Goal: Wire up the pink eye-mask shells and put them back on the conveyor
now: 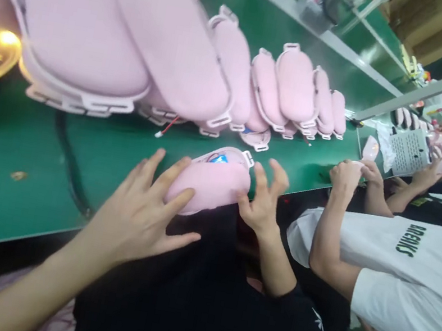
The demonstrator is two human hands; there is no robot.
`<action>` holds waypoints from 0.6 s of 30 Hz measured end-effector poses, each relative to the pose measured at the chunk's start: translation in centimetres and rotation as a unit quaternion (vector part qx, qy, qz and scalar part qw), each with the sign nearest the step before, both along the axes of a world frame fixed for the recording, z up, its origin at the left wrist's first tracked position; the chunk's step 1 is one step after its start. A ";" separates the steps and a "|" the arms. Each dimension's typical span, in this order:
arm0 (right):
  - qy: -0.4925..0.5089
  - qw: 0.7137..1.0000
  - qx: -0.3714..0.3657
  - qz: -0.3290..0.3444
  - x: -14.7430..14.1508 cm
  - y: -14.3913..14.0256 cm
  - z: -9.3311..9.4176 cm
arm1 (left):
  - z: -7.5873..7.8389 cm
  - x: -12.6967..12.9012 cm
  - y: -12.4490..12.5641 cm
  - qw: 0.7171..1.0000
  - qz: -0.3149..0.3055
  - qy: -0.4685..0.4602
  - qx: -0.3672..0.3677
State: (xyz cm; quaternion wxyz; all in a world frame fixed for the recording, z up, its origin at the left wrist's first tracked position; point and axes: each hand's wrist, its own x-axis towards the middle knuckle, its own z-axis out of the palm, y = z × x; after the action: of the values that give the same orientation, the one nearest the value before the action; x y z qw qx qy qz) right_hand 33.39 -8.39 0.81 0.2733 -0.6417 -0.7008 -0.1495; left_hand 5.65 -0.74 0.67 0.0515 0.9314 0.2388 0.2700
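Observation:
A pink oval shell point(211, 186) with a slotted strap loop at its right end sits at the front edge of the green bench. Its cover lies askew over the base, and a blue part point(219, 158) shows in the gap along the far side. My left hand point(146, 203) has its fingers spread, with fingertips against the shell's left end. At the right end, my right hand point(264, 199) rests its thumb on the shell while the other fingers stand apart. Just beyond lies a row of similar pink shells point(178, 44), some stacked. A red wire with a white connector point(160, 134) pokes out beneath them.
The green bench point(34, 155) runs off to the right, with a black cable point(70, 162) across it at left. A glowing lamp point(2, 50) shows at far left. Close on my right, a co-worker in a white shirt point(401, 260) handles a pink part; other people sit beyond.

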 end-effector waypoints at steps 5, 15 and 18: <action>0.081 0.995 -0.055 -0.021 1.3 2.9 -1.1 | -0.7 2.8 -0.2 0.998 0.043 0.000 0.037; 0.190 0.969 0.139 -0.076 1.6 -7.5 -6.8 | 3.8 22.6 -1.2 0.998 0.032 0.048 0.019; 0.205 0.976 0.062 -0.048 0.7 -9.4 -9.0 | 9.1 21.6 4.1 0.992 0.020 0.115 -0.044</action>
State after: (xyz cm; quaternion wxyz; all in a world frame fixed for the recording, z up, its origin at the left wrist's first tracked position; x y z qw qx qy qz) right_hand 34.09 -17.81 -8.14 0.4425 -0.6739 -0.5875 -0.0707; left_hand 27.25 3.40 9.73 0.0595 0.9481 0.2732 0.1514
